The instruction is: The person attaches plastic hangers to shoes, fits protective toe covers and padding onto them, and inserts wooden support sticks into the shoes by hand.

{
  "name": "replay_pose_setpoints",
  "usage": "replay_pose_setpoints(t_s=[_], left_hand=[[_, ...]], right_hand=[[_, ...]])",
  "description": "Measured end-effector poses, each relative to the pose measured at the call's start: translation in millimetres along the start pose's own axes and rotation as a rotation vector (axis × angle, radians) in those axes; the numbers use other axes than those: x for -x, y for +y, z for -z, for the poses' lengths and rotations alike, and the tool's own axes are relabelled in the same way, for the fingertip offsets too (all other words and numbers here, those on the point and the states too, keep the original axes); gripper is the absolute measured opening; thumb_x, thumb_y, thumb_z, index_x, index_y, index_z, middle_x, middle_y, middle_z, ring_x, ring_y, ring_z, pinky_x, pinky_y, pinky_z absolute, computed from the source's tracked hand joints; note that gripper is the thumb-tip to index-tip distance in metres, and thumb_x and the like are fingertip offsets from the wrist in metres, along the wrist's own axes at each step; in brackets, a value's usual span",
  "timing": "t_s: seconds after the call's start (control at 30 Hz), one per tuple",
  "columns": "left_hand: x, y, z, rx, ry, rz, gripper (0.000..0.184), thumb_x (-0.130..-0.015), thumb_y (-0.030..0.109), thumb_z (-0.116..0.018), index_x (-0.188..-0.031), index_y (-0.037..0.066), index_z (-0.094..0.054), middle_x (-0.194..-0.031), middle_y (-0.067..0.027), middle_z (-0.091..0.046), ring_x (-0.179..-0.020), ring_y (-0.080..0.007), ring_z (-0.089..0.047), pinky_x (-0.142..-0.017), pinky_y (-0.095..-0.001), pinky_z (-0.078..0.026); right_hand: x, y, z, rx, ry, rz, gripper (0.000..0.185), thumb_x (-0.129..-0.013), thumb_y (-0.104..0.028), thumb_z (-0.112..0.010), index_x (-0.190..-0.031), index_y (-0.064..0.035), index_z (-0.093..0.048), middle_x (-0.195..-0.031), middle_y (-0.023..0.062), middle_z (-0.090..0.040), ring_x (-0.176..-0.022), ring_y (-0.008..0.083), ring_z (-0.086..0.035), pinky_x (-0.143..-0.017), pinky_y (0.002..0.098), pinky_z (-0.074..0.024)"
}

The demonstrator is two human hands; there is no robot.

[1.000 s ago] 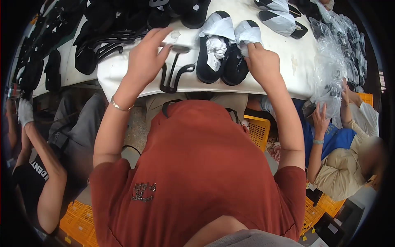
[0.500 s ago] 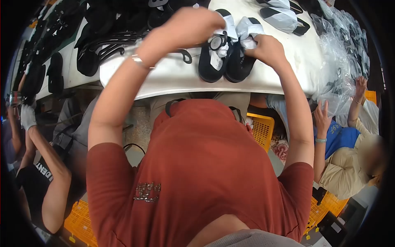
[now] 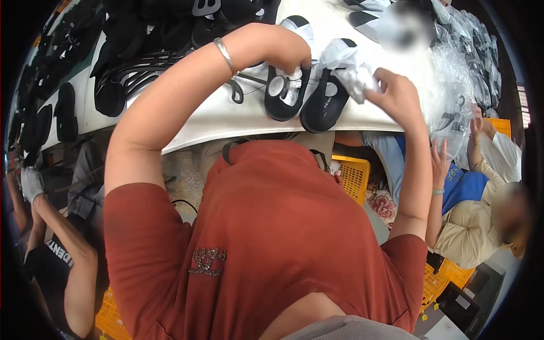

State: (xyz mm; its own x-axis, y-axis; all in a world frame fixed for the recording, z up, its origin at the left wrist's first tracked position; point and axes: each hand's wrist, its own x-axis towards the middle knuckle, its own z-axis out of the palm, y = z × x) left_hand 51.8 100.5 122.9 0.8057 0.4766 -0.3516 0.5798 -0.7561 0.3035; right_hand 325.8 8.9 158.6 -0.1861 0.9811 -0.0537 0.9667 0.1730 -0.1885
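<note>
A pair of black open-heeled shoes lies on the white table, toes away from me. White tissue covers the front of the left shoe [image 3: 280, 110], and a round white disc rests in it. My left hand [image 3: 286, 48] is closed over that shoe, fingers curled down at the white stuffing; what they grip is hidden. My right hand [image 3: 396, 96] pinches crumpled tissue paper [image 3: 354, 79], which trails from the front of the right shoe [image 3: 323, 110]. Pale lettering shows on that shoe's insole. A black hook [image 3: 237, 93] lies left of the pair, below my left wrist.
Black hangers [image 3: 136, 73] and many black shoes crowd the white table [image 3: 226, 122] at left. More paper-covered shoes [image 3: 365, 22] lie at the back right, near clear plastic bags [image 3: 450, 79]. People work on both sides. A yellow crate [image 3: 351, 175] stands below the table edge.
My right hand has moved right and down, drawing tissue out of the right shoe. My left hand has lowered over the left shoe. The shoes have spread apart slightly and shifted toward me.
</note>
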Motion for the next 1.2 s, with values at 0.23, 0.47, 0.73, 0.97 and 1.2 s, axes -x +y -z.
replay_pose_setpoints(t_s=[0.23,0.47,0.73,0.97,1.2], left_hand=[[8.0,0.1,5.5,-0.122,0.096,-0.084,0.033,-0.081,0.017,-0.070,-0.113,0.007,-0.069,-0.098,-0.0134,-0.074,-0.095,-0.0351,-0.070,-0.081,-0.0446,-0.055],[69.5,-7.4,7.2,0.782,0.599,-0.012,0.028,-0.091,0.016,-0.070,-0.116,0.002,-0.066,-0.082,0.0002,-0.064,-0.072,-0.0080,-0.058,-0.059,-0.0235,-0.046],[115.0,88.8,19.3,-0.213,1.293,-0.025,0.031,-0.079,-0.007,-0.074,-0.108,0.003,-0.072,-0.090,-0.0111,-0.065,-0.064,-0.0210,-0.059,-0.058,-0.0308,-0.048],[72.7,144.1,-17.6,0.229,0.900,-0.446,0.031,-0.078,0.006,-0.065,-0.107,0.015,-0.068,-0.087,-0.0043,-0.053,-0.077,-0.0239,-0.057,-0.062,-0.0365,-0.047],[64.3,154.8,-23.6,0.404,0.622,-0.497,0.052,-0.081,-0.007,-0.064,-0.132,0.002,-0.064,-0.133,-0.0168,-0.063,-0.109,-0.0314,-0.067,-0.096,-0.0373,-0.051]], right_hand=[[81.4,-3.7,-0.6,-0.874,0.050,-0.062,0.031,-0.070,-0.022,-0.074,-0.087,0.0023,-0.061,-0.072,-0.0048,-0.048,-0.065,0.0058,-0.036,-0.058,0.0246,-0.0259],[157.2,58.5,-71.1,-1.757,0.381,-0.175,0.085,-0.068,-0.017,-0.075,-0.142,0.0138,-0.046,-0.130,0.0227,-0.064,-0.120,0.0322,-0.065,-0.109,0.0406,-0.0470],[115.3,-12.9,-58.0,-1.783,0.414,-0.066,0.098,-0.067,-0.022,-0.077,-0.152,0.0012,-0.035,-0.148,0.0305,-0.044,-0.141,0.0472,-0.042,-0.116,0.0545,-0.0396],[114.2,-13.5,-69.3,-2.145,0.182,0.213,0.105,-0.061,-0.015,-0.075,-0.151,0.0140,-0.029,-0.146,0.0280,-0.050,-0.136,0.0374,-0.052,-0.113,0.0440,-0.0444],[181.4,35.6,-49.0,-1.624,0.644,0.004,0.056,-0.068,-0.015,-0.072,-0.116,0.0123,-0.067,-0.149,0.0221,-0.048,-0.134,0.0271,-0.052,-0.111,0.0360,-0.0424]])
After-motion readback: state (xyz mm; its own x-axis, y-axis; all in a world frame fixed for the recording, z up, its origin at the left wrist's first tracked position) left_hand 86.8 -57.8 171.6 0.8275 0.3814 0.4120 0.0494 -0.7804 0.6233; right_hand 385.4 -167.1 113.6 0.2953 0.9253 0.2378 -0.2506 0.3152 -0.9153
